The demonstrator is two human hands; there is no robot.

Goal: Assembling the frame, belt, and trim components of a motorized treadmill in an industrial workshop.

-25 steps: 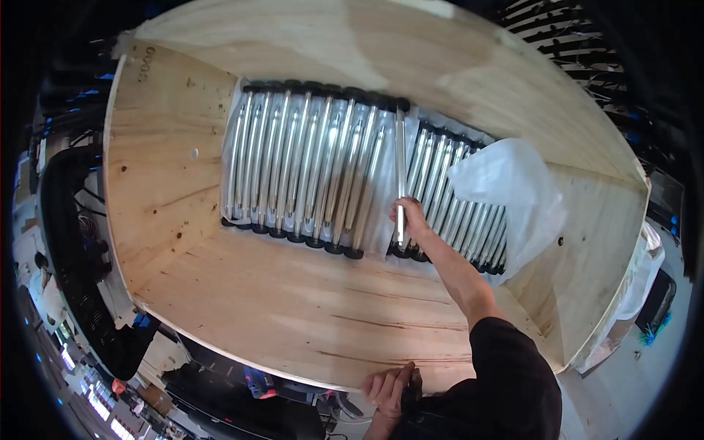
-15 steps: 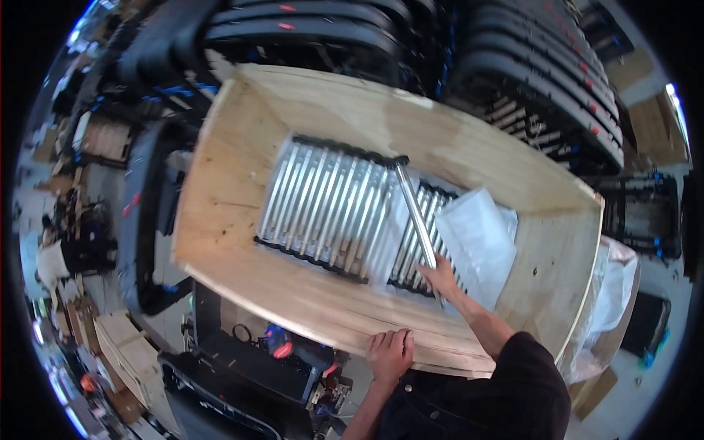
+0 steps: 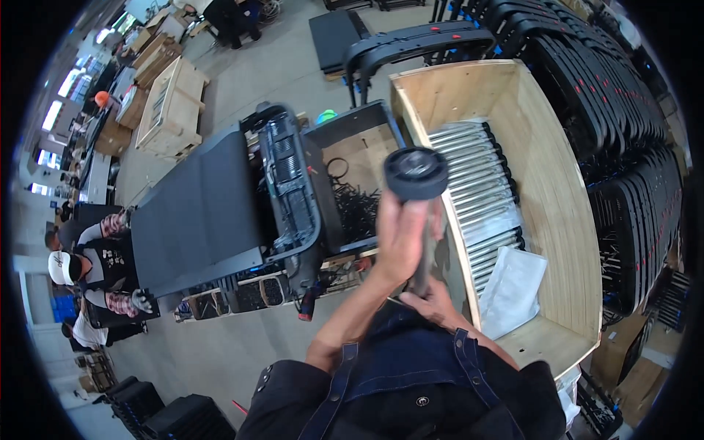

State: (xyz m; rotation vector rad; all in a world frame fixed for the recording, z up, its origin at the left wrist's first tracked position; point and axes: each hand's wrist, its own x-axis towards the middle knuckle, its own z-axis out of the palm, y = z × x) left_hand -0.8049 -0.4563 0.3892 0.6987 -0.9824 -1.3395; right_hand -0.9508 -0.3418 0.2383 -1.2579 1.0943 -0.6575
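Observation:
A metal roller [image 3: 420, 273] with a round black end wheel [image 3: 416, 174] is held upright-slanted in front of my body, wheel end up. My left hand [image 3: 400, 238] grips its shaft just under the wheel. Lower on the shaft, my right hand [image 3: 434, 302] is closed round it. To the right stands a long wooden crate [image 3: 561, 198]. Inside it lie rows of silver rollers [image 3: 469, 165] with black ends, and a white sheet [image 3: 511, 290] covers part of them.
Left of the crate is a dark bin [image 3: 367, 139] with small black parts. Beside it, a treadmill [image 3: 202, 209] has a person [image 3: 110, 264] in white cap and gloves at its far end. Stacked black frames [image 3: 601, 88] stand right of the crate. A wooden crate [image 3: 173, 106] sits farther off.
The roller has come out of the crate and is now in front of me. My left hand has left the crate's edge and grips the roller too. My view has turned left.

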